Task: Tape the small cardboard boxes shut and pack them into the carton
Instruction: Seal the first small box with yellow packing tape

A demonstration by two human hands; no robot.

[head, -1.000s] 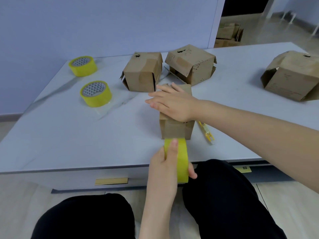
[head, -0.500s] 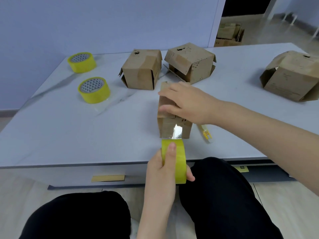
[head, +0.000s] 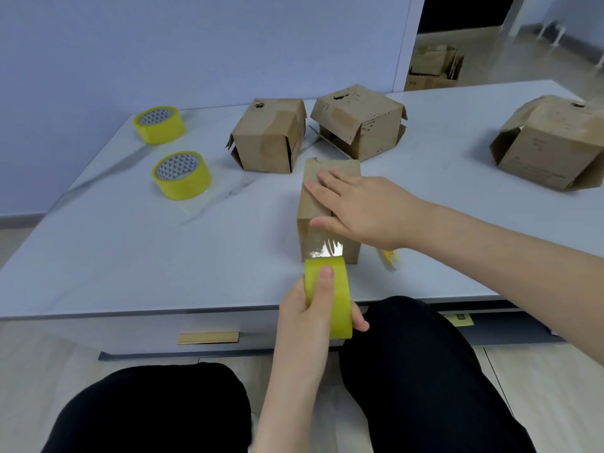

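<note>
the tape roll [head: 328,299] has drawn back off the small cardboard box [head: 327,191] since a second ago, baring a shiny strip of clear tape [head: 322,248] down its near face. the left hand [head: 307,318] grips the roll at the table's front edge. the right hand [head: 359,210] lies flat on the box top, fingers straight, thumb pinning the tape. the box, mid-table near the front, looks light and thin-walled, likely to skid or dent, so press it from above. on the white marbled table [head: 130,250] are two spare rolls [head: 181,175] at left, loose-flapped boxes [head: 268,135] behind and a yellow cutter [head: 389,258] at right. cartons [head: 433,67] sit beyond the doorway.
</note>
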